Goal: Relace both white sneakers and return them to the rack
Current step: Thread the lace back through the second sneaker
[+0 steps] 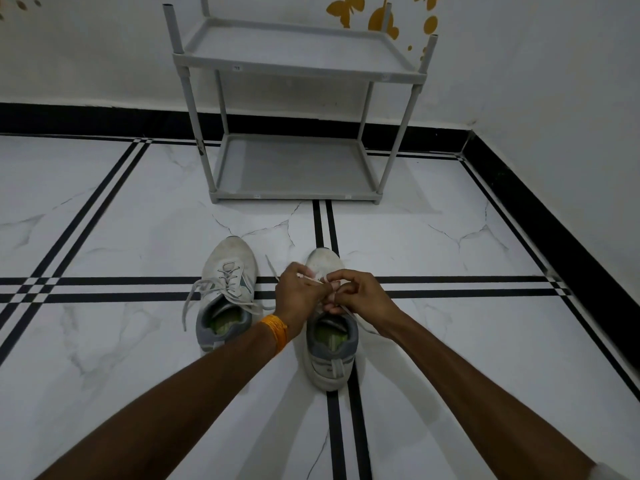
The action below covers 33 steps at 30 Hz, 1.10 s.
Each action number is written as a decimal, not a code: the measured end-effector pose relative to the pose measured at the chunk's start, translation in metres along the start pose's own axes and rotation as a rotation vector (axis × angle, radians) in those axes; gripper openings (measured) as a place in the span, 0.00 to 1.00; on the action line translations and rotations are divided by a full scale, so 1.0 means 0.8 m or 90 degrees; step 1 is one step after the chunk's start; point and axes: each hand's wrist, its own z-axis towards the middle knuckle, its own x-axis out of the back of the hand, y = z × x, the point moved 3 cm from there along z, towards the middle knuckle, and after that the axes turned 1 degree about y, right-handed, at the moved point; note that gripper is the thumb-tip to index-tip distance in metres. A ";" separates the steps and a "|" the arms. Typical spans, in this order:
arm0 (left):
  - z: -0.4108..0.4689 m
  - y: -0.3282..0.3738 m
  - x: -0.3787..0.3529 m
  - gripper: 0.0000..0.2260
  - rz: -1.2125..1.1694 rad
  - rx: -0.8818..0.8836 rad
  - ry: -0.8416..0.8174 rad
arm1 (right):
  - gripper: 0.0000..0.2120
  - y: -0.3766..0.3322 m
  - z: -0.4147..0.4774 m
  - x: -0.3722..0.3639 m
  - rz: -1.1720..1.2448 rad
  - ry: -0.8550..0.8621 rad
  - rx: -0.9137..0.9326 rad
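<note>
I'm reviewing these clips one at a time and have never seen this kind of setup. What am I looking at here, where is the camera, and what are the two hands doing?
There is no machine here. The one picture comes from a wide-angle camera worn on a person's head, looking forward and down, so the two bare arms reach in from the bottom edge. Two white sneakers stand on a marble-patterned tiled floor with their toes pointing away. The left sneaker is laced, but its ends lie loose and untied. Both hands work over the right sneaker: the left hand, with an orange wristband, and the right hand pinch its white lace in their fingers. Behind them, against the wall, stands a grey shoe rack; both shelves in view are bare.
</note>
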 end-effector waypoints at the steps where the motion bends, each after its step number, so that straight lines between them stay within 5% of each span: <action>1: 0.000 -0.003 0.002 0.24 -0.002 0.046 -0.016 | 0.14 0.001 -0.001 0.000 -0.003 -0.002 0.003; 6: 0.001 0.002 -0.005 0.10 0.055 -0.093 -0.227 | 0.14 0.002 0.001 0.001 -0.057 -0.021 0.010; 16: -0.005 0.005 0.001 0.09 0.135 -0.245 -0.064 | 0.07 0.008 -0.007 -0.002 -0.055 0.078 -0.012; 24: -0.010 0.009 0.010 0.05 0.175 -0.309 -0.134 | 0.05 0.007 -0.009 -0.005 -0.325 0.213 0.092; 33: -0.012 0.019 -0.001 0.08 0.502 -0.376 -0.120 | 0.07 0.005 -0.011 -0.015 -0.489 0.249 0.082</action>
